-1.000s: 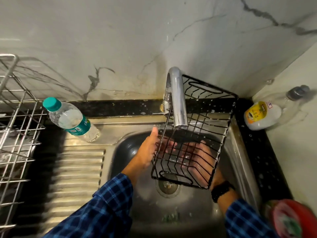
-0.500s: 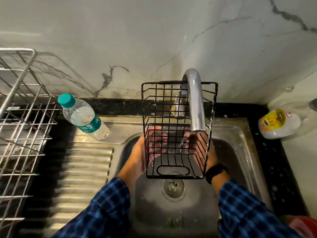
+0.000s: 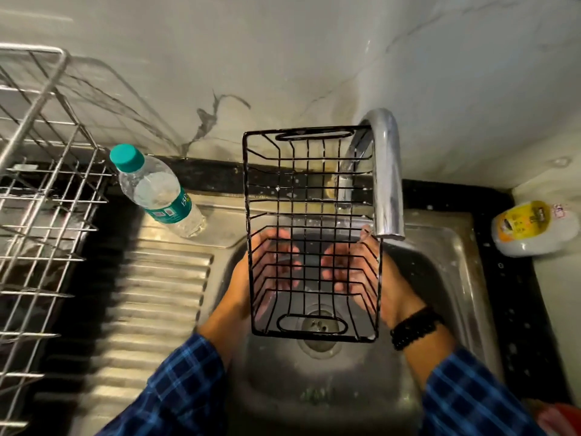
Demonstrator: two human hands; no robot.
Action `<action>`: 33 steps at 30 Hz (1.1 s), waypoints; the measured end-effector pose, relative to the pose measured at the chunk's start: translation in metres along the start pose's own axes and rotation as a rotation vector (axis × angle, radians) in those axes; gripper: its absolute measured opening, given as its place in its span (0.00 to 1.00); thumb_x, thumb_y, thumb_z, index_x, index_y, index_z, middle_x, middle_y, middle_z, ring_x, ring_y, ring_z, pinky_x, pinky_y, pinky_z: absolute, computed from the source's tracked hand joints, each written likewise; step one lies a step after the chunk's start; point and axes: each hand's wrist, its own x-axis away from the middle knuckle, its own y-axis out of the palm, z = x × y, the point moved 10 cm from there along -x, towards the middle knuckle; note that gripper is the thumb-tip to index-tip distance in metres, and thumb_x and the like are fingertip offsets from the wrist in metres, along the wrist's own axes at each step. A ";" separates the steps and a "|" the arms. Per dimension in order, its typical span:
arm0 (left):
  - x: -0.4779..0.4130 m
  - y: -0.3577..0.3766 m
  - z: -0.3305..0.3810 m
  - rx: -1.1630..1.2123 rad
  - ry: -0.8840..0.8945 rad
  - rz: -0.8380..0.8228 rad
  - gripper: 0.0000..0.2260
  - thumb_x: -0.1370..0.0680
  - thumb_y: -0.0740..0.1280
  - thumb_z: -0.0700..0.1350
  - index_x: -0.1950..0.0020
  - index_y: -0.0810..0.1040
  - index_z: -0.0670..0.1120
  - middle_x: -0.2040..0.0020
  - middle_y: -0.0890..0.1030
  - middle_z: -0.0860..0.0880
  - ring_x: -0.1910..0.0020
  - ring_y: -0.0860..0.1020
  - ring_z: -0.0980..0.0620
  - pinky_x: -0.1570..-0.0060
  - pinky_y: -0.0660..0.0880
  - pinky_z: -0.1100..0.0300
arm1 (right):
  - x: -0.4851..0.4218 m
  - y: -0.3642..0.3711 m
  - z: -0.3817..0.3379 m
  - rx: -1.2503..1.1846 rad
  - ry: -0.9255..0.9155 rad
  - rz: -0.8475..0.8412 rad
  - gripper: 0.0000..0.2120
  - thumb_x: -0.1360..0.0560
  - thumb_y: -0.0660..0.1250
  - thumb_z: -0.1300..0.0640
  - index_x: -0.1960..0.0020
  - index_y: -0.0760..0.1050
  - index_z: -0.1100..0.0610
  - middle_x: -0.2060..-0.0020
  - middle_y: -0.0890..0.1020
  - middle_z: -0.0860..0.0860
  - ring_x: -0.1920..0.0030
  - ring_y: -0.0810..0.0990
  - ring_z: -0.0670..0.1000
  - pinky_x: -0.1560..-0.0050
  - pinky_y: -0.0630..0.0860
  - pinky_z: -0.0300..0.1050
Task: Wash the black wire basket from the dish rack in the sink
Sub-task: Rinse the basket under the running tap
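The black wire basket (image 3: 311,231) is held in the air over the steel sink (image 3: 440,294), its long axis running near to far and its open side facing up toward the camera. Its near end, with an oval handle loop, hangs above the drain (image 3: 319,344). Its far end rises in front of the marble wall.

The left hand (image 3: 248,278) takes the basket's left wall. Its grip is closed on the wire, and its fingers show through the mesh from below. The right hand (image 3: 374,278) has the same grip on the right wall, with its thumb lying up along the right rim. A black beaded band (image 3: 415,325) sits on the right wrist, and both arms wear blue checked sleeves (image 3: 176,398).

The chrome tap (image 3: 388,184) curves down just right of the basket's far right edge. Its mouth is close to the right thumb, and I cannot tell whether it touches the wire.

To the left, a clear water bottle (image 3: 157,190) with a teal cap stands on the steel ledge beside the ribbed drainboard (image 3: 157,294). Farther left stands the silver dish rack (image 3: 41,184). On the black bench (image 3: 518,294), right of the sink, lies a pale container (image 3: 534,228) with a yellow label. A red object (image 3: 562,420) is cut off at the near right corner.
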 end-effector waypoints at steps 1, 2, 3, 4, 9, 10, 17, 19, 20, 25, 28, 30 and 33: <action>0.002 0.001 0.000 -0.008 0.012 0.002 0.18 0.14 0.50 0.48 0.46 0.80 0.50 0.52 0.85 0.47 0.57 0.84 0.48 0.59 0.82 0.50 | 0.003 0.000 0.000 0.003 -0.006 0.019 0.33 0.17 0.46 0.38 0.47 0.79 0.62 0.57 0.86 0.57 0.60 0.84 0.55 0.60 0.77 0.46; 0.004 0.003 0.001 -0.008 0.018 0.004 0.20 0.13 0.49 0.48 0.48 0.82 0.52 0.52 0.85 0.48 0.56 0.84 0.48 0.58 0.81 0.50 | 0.003 -0.004 0.000 0.002 -0.021 0.034 0.35 0.17 0.44 0.37 0.48 0.80 0.62 0.57 0.86 0.58 0.60 0.85 0.55 0.60 0.79 0.46; 0.004 0.005 0.001 -0.007 0.027 0.003 0.23 0.13 0.49 0.49 0.52 0.83 0.54 0.52 0.85 0.48 0.55 0.83 0.48 0.56 0.80 0.49 | 0.006 -0.003 -0.004 0.013 -0.046 0.047 0.35 0.16 0.43 0.38 0.48 0.80 0.62 0.57 0.87 0.57 0.59 0.86 0.55 0.60 0.81 0.47; 0.004 0.006 0.002 -0.007 0.031 0.012 0.25 0.13 0.49 0.50 0.55 0.84 0.56 0.52 0.85 0.49 0.55 0.82 0.49 0.54 0.79 0.49 | 0.006 -0.003 -0.009 0.021 -0.073 0.043 0.35 0.16 0.42 0.40 0.49 0.80 0.62 0.57 0.87 0.57 0.59 0.86 0.55 0.60 0.82 0.48; 0.003 0.012 0.003 0.036 0.078 0.077 0.24 0.18 0.54 0.61 0.58 0.87 0.54 0.57 0.86 0.51 0.57 0.83 0.51 0.52 0.78 0.52 | 0.005 -0.004 -0.020 -0.040 -0.101 0.054 0.33 0.14 0.46 0.46 0.61 0.82 0.60 0.68 0.83 0.53 0.68 0.82 0.51 0.66 0.81 0.44; 0.002 0.015 0.000 0.051 0.074 0.076 0.25 0.19 0.53 0.60 0.60 0.88 0.55 0.59 0.86 0.52 0.59 0.84 0.53 0.55 0.79 0.56 | 0.005 -0.007 -0.019 -0.093 -0.113 0.058 0.32 0.14 0.47 0.47 0.63 0.83 0.60 0.69 0.82 0.52 0.70 0.80 0.50 0.68 0.79 0.42; -0.032 0.045 -0.008 -0.098 0.000 -0.021 0.23 0.15 0.53 0.59 0.54 0.86 0.55 0.53 0.85 0.48 0.54 0.82 0.49 0.52 0.77 0.54 | 0.004 -0.035 -0.007 -0.405 -0.185 0.001 0.21 0.15 0.50 0.49 0.55 0.76 0.58 0.67 0.71 0.52 0.70 0.66 0.48 0.68 0.66 0.42; -0.041 0.058 -0.009 -0.161 -0.038 -0.079 0.22 0.15 0.53 0.59 0.51 0.85 0.54 0.53 0.85 0.48 0.53 0.82 0.48 0.54 0.79 0.54 | 0.004 -0.045 -0.007 -0.442 -0.195 -0.023 0.24 0.14 0.49 0.48 0.54 0.78 0.59 0.68 0.70 0.54 0.70 0.65 0.49 0.66 0.65 0.44; -0.041 0.063 -0.010 -0.176 -0.064 -0.101 0.22 0.14 0.53 0.58 0.48 0.84 0.52 0.53 0.86 0.48 0.53 0.83 0.47 0.56 0.80 0.54 | 0.004 -0.048 -0.006 -0.453 -0.193 -0.034 0.25 0.15 0.50 0.47 0.55 0.78 0.59 0.68 0.69 0.53 0.71 0.65 0.49 0.67 0.64 0.44; -0.032 0.061 -0.030 -0.194 -0.252 -0.169 0.32 0.18 0.49 0.67 0.45 0.85 0.47 0.46 0.86 0.43 0.48 0.83 0.44 0.40 0.76 0.47 | 0.007 -0.043 -0.002 -0.552 -0.166 -0.077 0.26 0.18 0.51 0.40 0.63 0.72 0.56 0.75 0.64 0.47 0.78 0.62 0.44 0.75 0.56 0.38; -0.023 0.058 -0.048 -0.195 -0.415 -0.259 0.43 0.22 0.47 0.73 0.38 0.81 0.38 0.42 0.83 0.36 0.43 0.81 0.37 0.35 0.72 0.40 | 0.010 -0.034 -0.005 -0.537 -0.174 -0.102 0.26 0.19 0.52 0.40 0.66 0.72 0.56 0.76 0.64 0.46 0.79 0.61 0.43 0.76 0.53 0.38; -0.025 0.053 -0.048 -0.180 -0.444 -0.233 0.45 0.25 0.47 0.75 0.39 0.80 0.36 0.43 0.83 0.34 0.45 0.81 0.35 0.36 0.72 0.40 | 0.008 -0.026 -0.009 -0.517 -0.191 -0.103 0.26 0.20 0.52 0.39 0.66 0.72 0.56 0.77 0.63 0.46 0.79 0.60 0.42 0.76 0.52 0.38; -0.033 0.048 -0.044 -0.177 -0.419 -0.213 0.47 0.27 0.50 0.77 0.36 0.76 0.35 0.48 0.83 0.36 0.50 0.82 0.37 0.42 0.76 0.42 | 0.000 -0.021 -0.011 -0.483 -0.205 -0.078 0.27 0.20 0.52 0.38 0.66 0.73 0.56 0.77 0.63 0.46 0.79 0.61 0.43 0.78 0.56 0.37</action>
